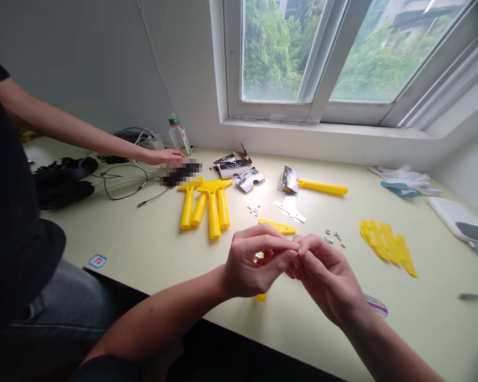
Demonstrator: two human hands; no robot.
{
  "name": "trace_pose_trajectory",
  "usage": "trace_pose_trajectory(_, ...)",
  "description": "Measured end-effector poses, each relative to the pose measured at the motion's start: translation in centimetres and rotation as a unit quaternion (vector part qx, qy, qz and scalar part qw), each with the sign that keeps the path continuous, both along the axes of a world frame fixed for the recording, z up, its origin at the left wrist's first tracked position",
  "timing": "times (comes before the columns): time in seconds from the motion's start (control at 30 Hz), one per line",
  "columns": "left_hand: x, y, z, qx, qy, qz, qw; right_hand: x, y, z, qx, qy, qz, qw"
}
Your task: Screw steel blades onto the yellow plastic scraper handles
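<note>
My left hand and my right hand meet above the table, thumbs and fingertips pinched together. Whatever sits between the fingertips is too small or hidden to name. Under my left hand shows part of a yellow plastic piece, mostly covered by the hand. Just beyond the hands lies a flat yellow piece with holes. Small metal nuts are scattered farther back, and several small screws lie beyond my right hand. Thin metal blades rest behind the flat yellow piece.
Several yellow T-shaped handles lie at left centre. A yellow-handled scraper with a cardboard sleeve, cardboard packaging and a bottle stand farther back. Yellow flat pieces lie right. Another person's hand reaches over cables at left.
</note>
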State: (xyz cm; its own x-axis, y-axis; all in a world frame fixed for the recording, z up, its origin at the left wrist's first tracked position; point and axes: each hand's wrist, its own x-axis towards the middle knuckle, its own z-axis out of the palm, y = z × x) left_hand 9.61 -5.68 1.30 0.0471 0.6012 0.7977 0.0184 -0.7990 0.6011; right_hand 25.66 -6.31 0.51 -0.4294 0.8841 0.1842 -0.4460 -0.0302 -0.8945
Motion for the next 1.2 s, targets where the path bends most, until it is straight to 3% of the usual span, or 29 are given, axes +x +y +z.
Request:
trace_pose_trajectory(0.53,0.4,0.1,0.2,-0.021,0.002,-0.006,1.0,0.2,0.2,-0.4,-0.006,-0.036,-0.038,0.999)
trace_pose_trajectory(0.67,-3.4,2.1,1.5,-0.085,0.096,0.017,0.992,0.3,0.5,-0.5,-0.003,-0.051,-0.049,0.998)
trace_pose_trajectory(0.73,-8.0,4.1,2.4,-0.185,0.193,0.093,0.959,0.4,0.6,-0.5,-0.006,-0.056,-0.051,0.997)
trace_pose_trajectory(0.77,-10.8,5.2,2.7,-0.24,0.253,0.17,0.922,0.5,0.6,-0.5,-0.007,-0.057,-0.05,0.997)
trace_pose_trajectory(0.8,-13.6,6.4,2.9,-0.301,0.322,0.263,0.858,0.5,0.6,-0.6,-0.008,-0.057,-0.048,0.997)
trace_pose_trajectory(0.83,-16.4,7.6,3.1,-0.363,0.386,0.348,0.773,0.6,0.6,-0.6,-0.009,-0.056,-0.044,0.997)
trace_pose_trajectory(0.87,-19.0,8.8,3.1,-0.394,0.407,0.384,0.729,0.6,0.6,-0.6,-0.009,-0.055,-0.039,0.998)
trace_pose_trajectory(0.93,-23.0,10.9,2.8,-0.428,0.432,0.408,0.681,0.7,0.6,-0.7,-0.008,-0.057,-0.028,0.998)
trace_pose_trajectory(1.03,-25.7,13.7,1.9,-0.446,0.455,0.422,0.645,0.7,0.7,-0.7,-0.005,-0.069,-0.017,0.997)
trace_pose_trajectory(1.2,-25.9,17.8,1.2,-0.44,0.474,0.401,0.648,0.8,1.0,-0.5,0.001,-0.083,-0.025,0.996)
